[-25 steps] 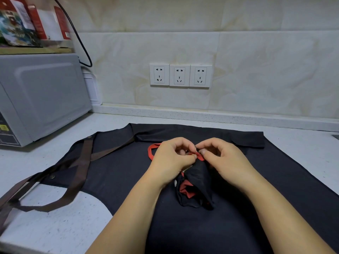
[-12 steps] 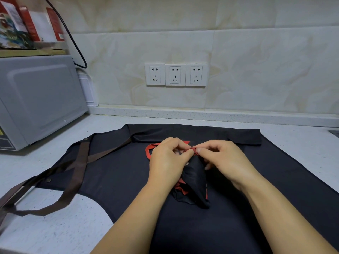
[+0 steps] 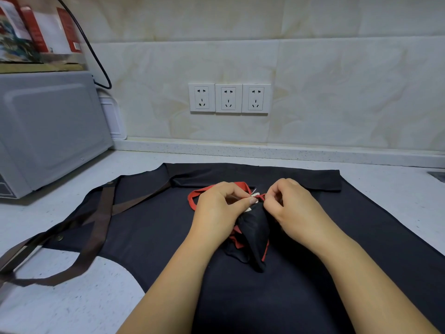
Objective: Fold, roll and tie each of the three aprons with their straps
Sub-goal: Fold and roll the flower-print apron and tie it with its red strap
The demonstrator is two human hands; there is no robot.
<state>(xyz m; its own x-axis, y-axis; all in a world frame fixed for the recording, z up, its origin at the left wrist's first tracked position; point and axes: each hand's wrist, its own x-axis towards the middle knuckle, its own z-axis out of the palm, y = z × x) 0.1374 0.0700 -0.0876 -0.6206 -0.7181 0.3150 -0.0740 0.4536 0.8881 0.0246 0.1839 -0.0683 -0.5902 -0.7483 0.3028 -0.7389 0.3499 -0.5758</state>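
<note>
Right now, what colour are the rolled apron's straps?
Red: the straps show best in the head view.

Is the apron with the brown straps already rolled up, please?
No, the brown-strapped apron lies spread flat on the counter, underneath the small rolled bundle with red straps.

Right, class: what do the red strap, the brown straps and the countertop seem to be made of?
Red strap: thin woven fabric, matte; it loops limply. Brown straps: flat webbing or faux leather, slight sheen, lying in soft bends. Countertop: pale speckled stone or composite, smooth, faintly glossy.
</note>
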